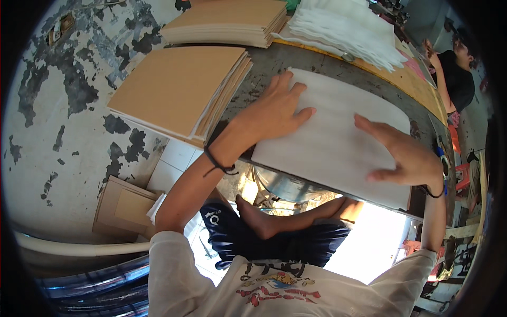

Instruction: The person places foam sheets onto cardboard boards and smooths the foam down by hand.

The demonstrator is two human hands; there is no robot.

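A white foam sheet (327,153) lies flat on the dark worktop in front of me, its near edge close to the table's front edge. My left hand (282,108) rests on its upper left part, fingers spread and palm down. Over the right side of the sheet is my right hand (409,158), its thumb and fingers apart, with the fingertips at the foam. Neither hand grips anything. Whether more layers lie under the sheet, I cannot tell.
Left of the sheet stands a stack of brown boards with white layers (179,90); another board stack (224,24) sits behind it. Several foam sheets (343,31) are piled at the back. Scissors (443,161) lie at the right edge. Another person (457,79) sits far right.
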